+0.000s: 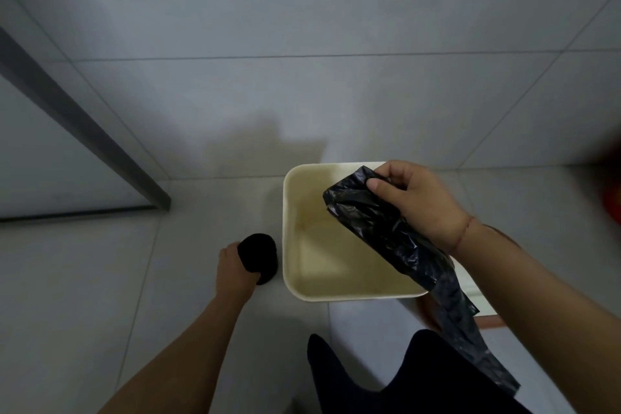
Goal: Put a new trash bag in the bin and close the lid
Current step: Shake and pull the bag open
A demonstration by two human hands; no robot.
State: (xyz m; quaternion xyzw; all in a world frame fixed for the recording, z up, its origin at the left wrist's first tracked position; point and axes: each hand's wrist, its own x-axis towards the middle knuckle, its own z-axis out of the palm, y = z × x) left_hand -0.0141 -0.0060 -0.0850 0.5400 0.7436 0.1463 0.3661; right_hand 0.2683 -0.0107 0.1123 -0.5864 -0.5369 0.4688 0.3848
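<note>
Below, the right hand [420,202] is held over the open cream bin [304,292], its forearm reaching in from the lower right. Its grip is closed on one end of a folded black trash bag [403,242], the thumb pressed on top and the fingers curled behind. From that grip the bag is draped down and back across the bin's near right corner, its loose end trailing toward the dark clothing [420,376] at the bottom of the view. The bin is seen standing on the tiled floor [84,279] against the tiled wall [302,27], unlined, its inside bare. The left hand [235,265] is stretched down just left of the bin, its grip wrapped round a black roll of bags [260,257] close to the floor. A grey door frame [84,131] is seen at the left.
</note>
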